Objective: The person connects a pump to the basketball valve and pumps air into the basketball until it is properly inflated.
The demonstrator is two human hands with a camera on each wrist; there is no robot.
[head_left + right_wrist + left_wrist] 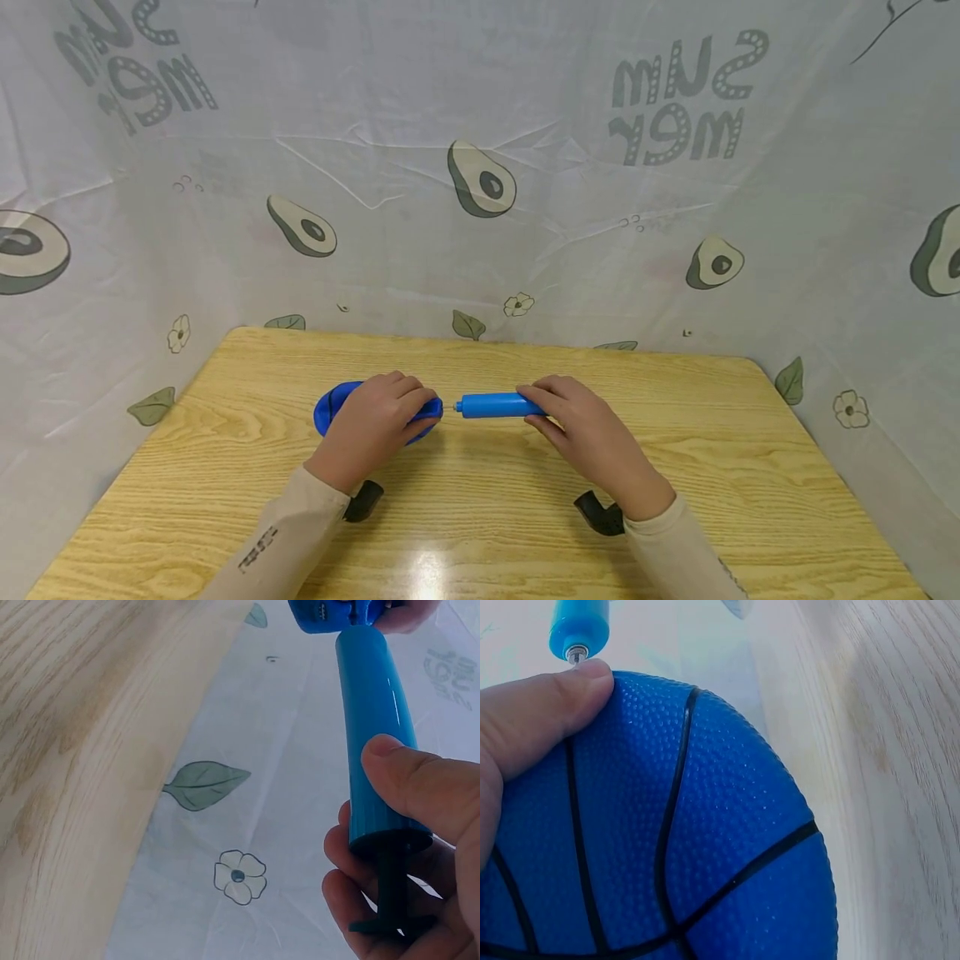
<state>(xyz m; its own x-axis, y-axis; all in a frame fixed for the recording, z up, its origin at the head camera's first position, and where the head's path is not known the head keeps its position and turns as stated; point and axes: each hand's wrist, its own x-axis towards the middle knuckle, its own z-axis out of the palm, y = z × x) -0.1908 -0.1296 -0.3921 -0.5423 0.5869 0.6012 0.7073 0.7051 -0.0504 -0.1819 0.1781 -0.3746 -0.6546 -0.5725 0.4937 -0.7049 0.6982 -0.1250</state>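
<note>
A blue toy basketball with black lines and a pebbled skin looks partly deflated. My left hand grips it, the thumb pressing near its edge in the left wrist view. In my right hand is a small blue hand pump, fingers curled round its barrel close to the dark plunger handle. The pump's thin metal needle points left at the ball's edge. Whether its tip is inside the ball cannot be told.
Both hands are above a light wood-grain table. Behind it hangs a pale curtain printed with avocados, leaves and flowers. Dark curved pieces at the wrists stick out below each sleeve.
</note>
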